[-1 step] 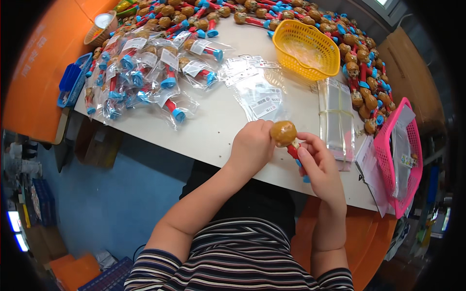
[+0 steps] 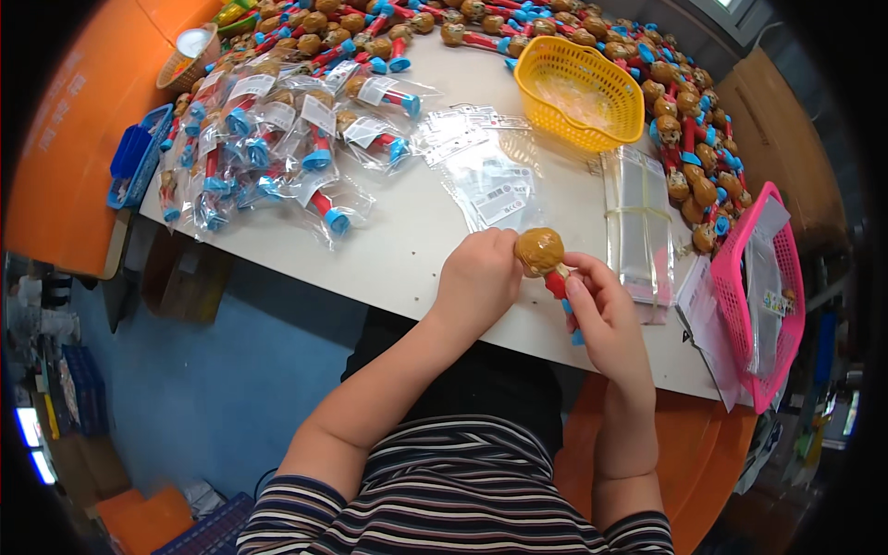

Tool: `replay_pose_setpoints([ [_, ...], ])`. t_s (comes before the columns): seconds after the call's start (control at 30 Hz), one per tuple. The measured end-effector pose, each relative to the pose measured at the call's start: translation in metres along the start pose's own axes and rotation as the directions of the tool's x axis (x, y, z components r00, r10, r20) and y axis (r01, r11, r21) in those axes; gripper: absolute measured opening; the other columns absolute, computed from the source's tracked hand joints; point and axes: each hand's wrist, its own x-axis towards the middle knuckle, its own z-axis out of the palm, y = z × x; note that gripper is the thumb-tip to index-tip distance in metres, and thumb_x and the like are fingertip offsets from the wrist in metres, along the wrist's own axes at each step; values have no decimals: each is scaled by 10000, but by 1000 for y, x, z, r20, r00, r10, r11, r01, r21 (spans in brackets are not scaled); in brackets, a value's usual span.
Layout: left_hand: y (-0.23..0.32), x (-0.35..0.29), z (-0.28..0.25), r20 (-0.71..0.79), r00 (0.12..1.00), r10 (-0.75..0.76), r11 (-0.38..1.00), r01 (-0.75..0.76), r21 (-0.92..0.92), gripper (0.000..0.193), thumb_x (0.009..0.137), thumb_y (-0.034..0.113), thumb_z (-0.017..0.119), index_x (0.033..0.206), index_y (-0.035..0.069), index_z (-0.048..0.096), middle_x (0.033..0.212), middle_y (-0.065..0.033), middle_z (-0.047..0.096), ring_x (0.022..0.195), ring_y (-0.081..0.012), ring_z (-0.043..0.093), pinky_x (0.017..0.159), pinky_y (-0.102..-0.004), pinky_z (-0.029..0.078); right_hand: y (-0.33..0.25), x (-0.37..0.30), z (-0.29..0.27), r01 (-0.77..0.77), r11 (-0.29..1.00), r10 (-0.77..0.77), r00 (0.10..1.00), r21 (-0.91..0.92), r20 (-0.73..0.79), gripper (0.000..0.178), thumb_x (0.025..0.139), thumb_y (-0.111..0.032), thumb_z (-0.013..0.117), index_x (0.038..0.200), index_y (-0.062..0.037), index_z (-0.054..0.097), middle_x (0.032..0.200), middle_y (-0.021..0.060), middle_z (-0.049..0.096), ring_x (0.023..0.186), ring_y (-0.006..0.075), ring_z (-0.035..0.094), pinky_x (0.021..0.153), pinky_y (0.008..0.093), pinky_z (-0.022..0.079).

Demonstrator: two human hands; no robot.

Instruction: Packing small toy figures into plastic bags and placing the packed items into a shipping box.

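Above the table's front edge I hold a small toy figure (image 2: 539, 252) with a round, shiny brown head, a red body and a blue lower end. My right hand (image 2: 606, 310) pinches its body between thumb and fingers. Against the left side of the head, my left hand (image 2: 481, 277) is closed, its fingertips hidden. Just beyond the hands lie flat clear bags with printed labels (image 2: 499, 196). To their right is a bundle of clear plastic sleeves (image 2: 638, 231) tied with a yellowish band.
Several bagged toy figures (image 2: 314, 129) are heaped on the left of the white table (image 2: 398, 231). Loose figures (image 2: 694, 139) line the back and right. A yellow basket (image 2: 583, 129) holds clear scraps. A pink basket (image 2: 763, 370) leans at the right edge; a blue tray (image 2: 139, 162) sits left.
The toy figure is tilted very slightly differently in my hands. The whole view has shifted a little; both hands keep their grip.
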Motion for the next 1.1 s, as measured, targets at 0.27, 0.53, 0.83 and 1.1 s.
replay_pose_setpoints([
  [0.27,2,6,-1,93,986,-142,971,157,-178,50,839,44,623,869,12,600,745,-145,625,679,-295,636,629,-363,501,33,-1,-4,110,948,-178,961,-299,-210,220,956,-115,598,1117,29,642,893,19,671,776,65,583,695,194,454],
  [0.53,9,7,-1,80,997,13,990,-1,-142,63,824,58,625,858,18,590,748,-137,598,704,-320,604,645,-399,487,42,3,13,-109,994,113,933,30,-342,168,926,-93,637,1027,38,666,842,40,663,711,111,599,650,240,486],
  [0.83,9,12,-9,53,993,109,993,-106,-59,96,787,49,643,858,22,584,891,-126,569,860,-320,571,749,-383,477,53,1,8,18,996,16,933,92,-359,173,942,-99,619,1064,20,650,848,74,643,647,100,556,565,217,450],
  [1.1,5,7,-9,11,994,112,978,-109,-177,127,772,13,635,878,-13,568,1039,-167,563,961,-349,563,832,-389,473,53,0,14,-109,930,189,961,350,-203,235,973,-145,585,1132,26,619,846,63,632,624,80,544,523,203,435],
])
